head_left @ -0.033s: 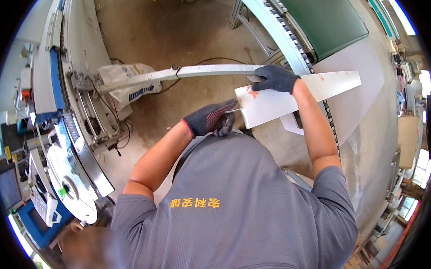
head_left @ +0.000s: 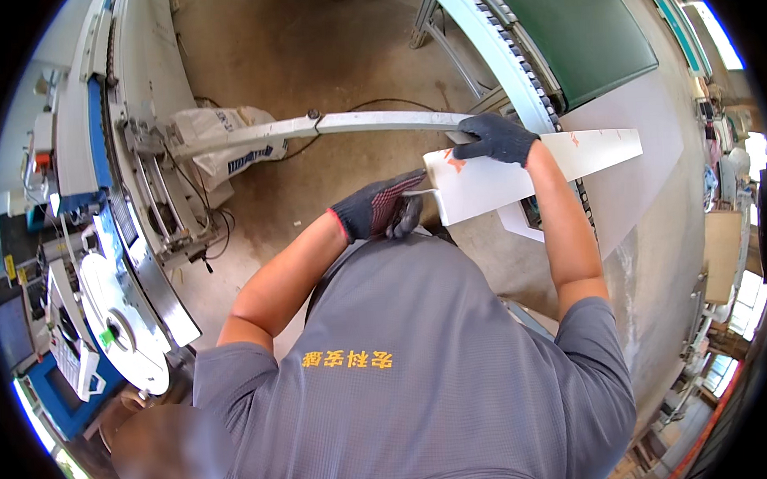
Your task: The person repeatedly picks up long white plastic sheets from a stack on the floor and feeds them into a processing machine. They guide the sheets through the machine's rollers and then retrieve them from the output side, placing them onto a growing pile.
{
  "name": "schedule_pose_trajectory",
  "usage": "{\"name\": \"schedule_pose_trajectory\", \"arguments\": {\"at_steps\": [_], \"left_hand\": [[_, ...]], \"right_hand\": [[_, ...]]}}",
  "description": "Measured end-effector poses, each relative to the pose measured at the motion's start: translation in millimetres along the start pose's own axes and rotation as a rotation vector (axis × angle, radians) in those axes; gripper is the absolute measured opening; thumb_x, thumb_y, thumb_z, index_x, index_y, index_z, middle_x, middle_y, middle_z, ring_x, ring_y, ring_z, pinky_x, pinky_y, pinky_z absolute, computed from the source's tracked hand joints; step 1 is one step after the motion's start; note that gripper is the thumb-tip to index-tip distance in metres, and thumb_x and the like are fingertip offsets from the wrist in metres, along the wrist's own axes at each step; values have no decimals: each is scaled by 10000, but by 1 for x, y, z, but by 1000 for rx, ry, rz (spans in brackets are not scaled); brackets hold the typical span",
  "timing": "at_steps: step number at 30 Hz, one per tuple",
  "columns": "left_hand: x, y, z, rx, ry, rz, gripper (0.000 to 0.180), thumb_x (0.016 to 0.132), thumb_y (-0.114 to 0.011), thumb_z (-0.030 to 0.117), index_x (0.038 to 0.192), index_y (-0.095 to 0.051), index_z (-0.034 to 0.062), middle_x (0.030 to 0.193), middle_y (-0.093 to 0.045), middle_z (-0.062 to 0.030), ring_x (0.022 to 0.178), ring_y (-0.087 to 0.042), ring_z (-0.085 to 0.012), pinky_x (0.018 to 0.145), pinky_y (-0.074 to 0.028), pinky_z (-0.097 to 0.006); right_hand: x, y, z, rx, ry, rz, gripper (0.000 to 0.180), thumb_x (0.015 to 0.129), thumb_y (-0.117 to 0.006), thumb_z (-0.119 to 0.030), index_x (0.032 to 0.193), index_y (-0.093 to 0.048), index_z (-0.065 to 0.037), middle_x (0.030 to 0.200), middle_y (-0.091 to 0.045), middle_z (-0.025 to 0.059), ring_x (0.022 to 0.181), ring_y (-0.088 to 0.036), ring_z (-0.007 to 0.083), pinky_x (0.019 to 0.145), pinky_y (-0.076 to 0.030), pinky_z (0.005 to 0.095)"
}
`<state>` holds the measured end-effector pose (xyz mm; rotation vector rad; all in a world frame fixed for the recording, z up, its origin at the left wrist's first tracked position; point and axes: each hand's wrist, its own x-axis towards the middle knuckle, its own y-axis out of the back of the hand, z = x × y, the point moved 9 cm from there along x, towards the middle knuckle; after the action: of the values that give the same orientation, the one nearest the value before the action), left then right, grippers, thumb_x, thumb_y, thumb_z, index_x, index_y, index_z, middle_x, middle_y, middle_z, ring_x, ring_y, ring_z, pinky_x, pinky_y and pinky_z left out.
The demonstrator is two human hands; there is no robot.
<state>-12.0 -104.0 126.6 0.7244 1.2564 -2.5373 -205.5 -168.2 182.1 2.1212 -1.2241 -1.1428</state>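
A long white panel (head_left: 491, 185) with orange marks on its face lies slantwise, its near end close to my body. My right hand (head_left: 497, 140), in a dark knit glove, grips the panel's upper edge with the fingers bent over it. Beside the near end is my left hand (head_left: 381, 207), in a dark glove with a red-patterned palm. Its fingers are closed on a thin pale strip (head_left: 419, 193) that reaches the panel's end. Whether this strip is a tool or loose edging, I cannot tell.
A metal bar (head_left: 354, 122) spans from the machine (head_left: 150, 197) at left to a conveyor frame (head_left: 531, 108) with black rollers. Beyond the conveyor is a green board (head_left: 592, 46). A white sack (head_left: 237, 147) and a cable lie on the floor. A white disc (head_left: 120, 329) stands lower left.
My left hand and the panel's near end have shifted slightly to the right. My right hand has moved a little the same way, still gripping the panel.
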Motion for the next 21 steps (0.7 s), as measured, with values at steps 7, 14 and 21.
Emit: {"name": "schedule_pose_trajectory", "arguments": {"at_steps": [7, 14, 21], "left_hand": [[-21, 22, 18, -464, -258, 153, 336, 1008, -527, 295, 700, -476, 170, 561, -465, 18, 465, -435, -109, 443, -340, -247], [-108, 28, 29, -684, -601, 372, 393, 981, -571, 327, 646, -436, 173, 563, -501, -29, 476, -479, -163, 448, -357, -290], [-406, 25, -40, -193, -1754, 585, 227, 999, -459, 223, 960, -609, 57, 859, -604, -67, 846, -616, -216, 789, -521, -367]], "right_hand": [[42, 2, -18, 23, 26, -136, 548, 790, -696, -534, 876, -626, 3, 736, -591, 165, 682, -560, 270, 667, -441, 396], [84, -5, -82, 133, 184, -205, 467, 812, -706, -455, 766, -573, -10, 640, -461, 112, 619, -421, 175, 597, -383, 363], [100, -10, -60, 169, 191, -190, 387, 815, -714, -376, 807, -621, 0, 652, -496, 73, 643, -435, 123, 603, -397, 327]]}}
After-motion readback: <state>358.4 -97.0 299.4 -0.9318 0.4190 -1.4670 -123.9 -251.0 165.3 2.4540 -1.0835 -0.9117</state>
